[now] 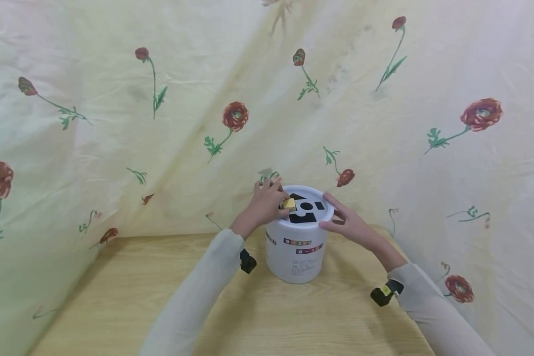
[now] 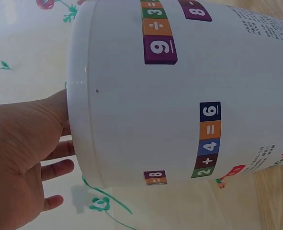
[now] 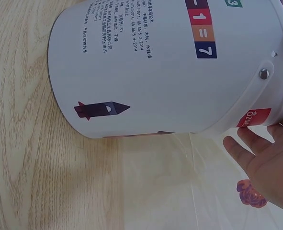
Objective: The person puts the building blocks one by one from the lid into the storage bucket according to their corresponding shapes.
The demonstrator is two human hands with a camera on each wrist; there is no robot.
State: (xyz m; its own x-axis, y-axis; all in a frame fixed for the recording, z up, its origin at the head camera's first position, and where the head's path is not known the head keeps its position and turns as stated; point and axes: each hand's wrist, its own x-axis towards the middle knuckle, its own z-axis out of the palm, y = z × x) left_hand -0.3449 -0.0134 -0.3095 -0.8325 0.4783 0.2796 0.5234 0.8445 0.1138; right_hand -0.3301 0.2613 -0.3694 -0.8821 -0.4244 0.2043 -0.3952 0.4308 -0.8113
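Surrounding bucket point(image 1: 297, 257): flowered cloth point(image 1: 115, 123), wooden table point(image 1: 129, 291).

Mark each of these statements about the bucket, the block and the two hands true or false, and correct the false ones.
1. The white bucket stands upright on the wooden table. True.
2. The left hand holds a small yellow block at the bucket's lid. True.
3. The right hand grips a red block above the lid. False: it holds nothing; its straight fingers rest against the lid's rim.
4. The lid is plain, with no openings. False: it has dark shaped cut-outs, among them a round one.
5. The bucket's side bears coloured number squares. True.
6. The bucket lies tipped on the floral cloth. False: it stands on the table, with the cloth behind.
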